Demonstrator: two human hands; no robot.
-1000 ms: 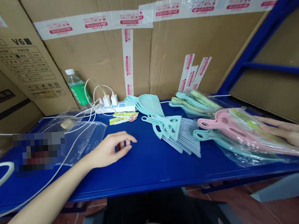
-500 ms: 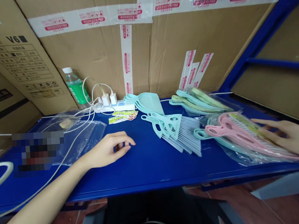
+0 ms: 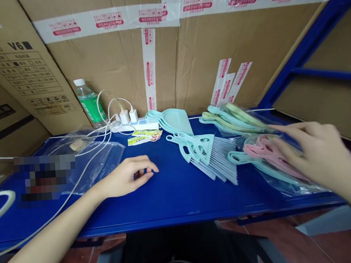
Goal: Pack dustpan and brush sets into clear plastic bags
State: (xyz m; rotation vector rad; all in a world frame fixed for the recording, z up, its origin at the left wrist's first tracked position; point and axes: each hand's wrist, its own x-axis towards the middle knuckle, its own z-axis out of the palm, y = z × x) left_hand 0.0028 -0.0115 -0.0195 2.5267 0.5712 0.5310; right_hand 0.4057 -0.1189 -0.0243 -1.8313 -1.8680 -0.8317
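Note:
My left hand (image 3: 127,175) rests on the blue table (image 3: 173,195) with its fingers loosely curled, holding nothing. My right hand (image 3: 312,151) hovers, motion-blurred, over the bagged pink and teal brush sets (image 3: 263,158) at the right, fingers spread and pointing left. Left of that pile lie several teal brushes (image 3: 208,151) with pale bristles. Behind them is a stack of teal dustpans (image 3: 173,121). A bag of teal and green dustpans (image 3: 231,118) lies at the back right.
Clear plastic bags (image 3: 91,160) and white cables lie at the left. A green water bottle (image 3: 88,103) and a white power strip (image 3: 133,126) stand by the cardboard boxes behind. Small printed labels (image 3: 143,137) lie mid-table. A blue shelf frame (image 3: 313,43) rises at right.
My right hand has lifted off the far end of the pink brush pile and swung left and up over it. The left hand has stayed put.

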